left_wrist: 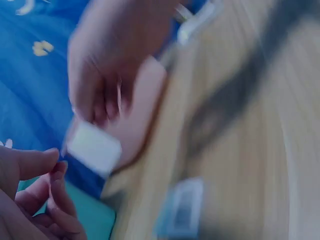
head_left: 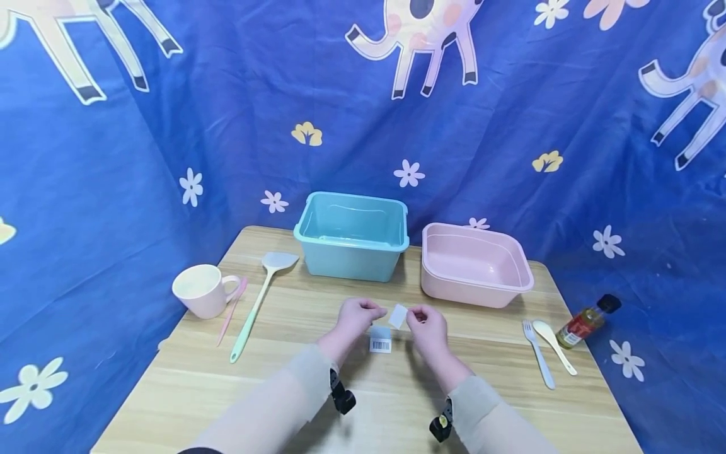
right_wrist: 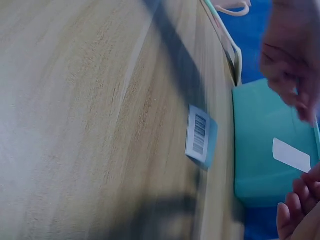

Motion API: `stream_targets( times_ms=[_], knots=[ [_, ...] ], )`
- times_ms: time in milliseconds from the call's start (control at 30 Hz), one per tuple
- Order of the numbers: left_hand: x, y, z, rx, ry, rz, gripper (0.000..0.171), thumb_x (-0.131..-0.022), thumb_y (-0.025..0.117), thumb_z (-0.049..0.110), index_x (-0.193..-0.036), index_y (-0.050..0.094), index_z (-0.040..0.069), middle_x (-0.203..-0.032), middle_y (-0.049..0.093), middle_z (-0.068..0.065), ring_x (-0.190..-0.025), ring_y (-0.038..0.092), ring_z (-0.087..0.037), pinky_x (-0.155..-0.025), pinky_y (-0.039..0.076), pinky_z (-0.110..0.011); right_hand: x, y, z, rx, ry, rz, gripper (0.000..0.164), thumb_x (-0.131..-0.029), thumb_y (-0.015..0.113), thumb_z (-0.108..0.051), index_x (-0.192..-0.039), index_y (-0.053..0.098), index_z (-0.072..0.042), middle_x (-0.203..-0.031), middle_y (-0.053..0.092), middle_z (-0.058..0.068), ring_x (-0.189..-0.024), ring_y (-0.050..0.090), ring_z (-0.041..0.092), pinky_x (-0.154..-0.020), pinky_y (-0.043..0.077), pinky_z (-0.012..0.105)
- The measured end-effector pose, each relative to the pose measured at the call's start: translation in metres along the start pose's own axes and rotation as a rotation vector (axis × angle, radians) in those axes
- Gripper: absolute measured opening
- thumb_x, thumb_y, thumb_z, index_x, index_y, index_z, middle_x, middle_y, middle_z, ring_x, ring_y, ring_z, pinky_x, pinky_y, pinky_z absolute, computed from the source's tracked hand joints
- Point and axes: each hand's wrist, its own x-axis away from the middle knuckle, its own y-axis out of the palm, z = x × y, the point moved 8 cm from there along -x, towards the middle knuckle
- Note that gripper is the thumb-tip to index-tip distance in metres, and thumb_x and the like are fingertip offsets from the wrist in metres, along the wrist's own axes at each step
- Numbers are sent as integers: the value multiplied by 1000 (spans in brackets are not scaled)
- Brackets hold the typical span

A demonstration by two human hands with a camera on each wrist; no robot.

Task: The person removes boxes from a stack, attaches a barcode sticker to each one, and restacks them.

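Note:
My right hand (head_left: 428, 331) pinches a small white rectangular piece (head_left: 398, 316), like a card or sticker, by its edge above the table. Facing it is my left hand (head_left: 357, 317), thumb and forefinger together and the other fingers curled. In the left wrist view a gap shows between the left fingertips (left_wrist: 55, 162) and the white piece (left_wrist: 95, 148); nothing can be seen between those fingertips. A small blue-and-white packet with a barcode (head_left: 380, 340) lies on the wood below both hands, and appears in the right wrist view too (right_wrist: 199, 135).
Behind the hands stand a teal bin (head_left: 351, 258) and a pink bin (head_left: 473, 290). A mug (head_left: 201, 291), a pink stick-like item (head_left: 231, 312) and a spatula (head_left: 256, 309) are at left. To the right lie a fork (head_left: 539, 353), a spoon (head_left: 554, 347) and a black-capped bottle (head_left: 584, 323).

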Motion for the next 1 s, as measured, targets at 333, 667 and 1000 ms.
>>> stream_targets(
  times_ms=[333,667,1000],
  knots=[
    [10,11,7,190,-83,-1,20,-81,80,17,-77,72,-1,-76,67,-13,-63,54,-18,-66,47,-33,21,12,-45,255,-497,-20,6,-83,71,-2,-86,71,-6,-86,65,2,-87,58,21,-79,51,39],
    [8,4,0,165,-83,27,9,-79,76,7,-77,71,-1,-74,66,-8,-62,55,-17,-65,49,-32,43,27,-67,483,-963,6,6,-79,69,-3,-84,67,-5,-78,56,2,-75,53,22,-67,47,35],
    [-13,-43,15,-29,72,-14,8,-83,75,6,-85,72,0,-78,66,-5,-72,58,-19,-65,48,-30,3,17,-46,43,-299,-78,12,-86,71,-3,-98,71,0,-92,67,6,-88,61,22,-80,52,39]
  ],
)
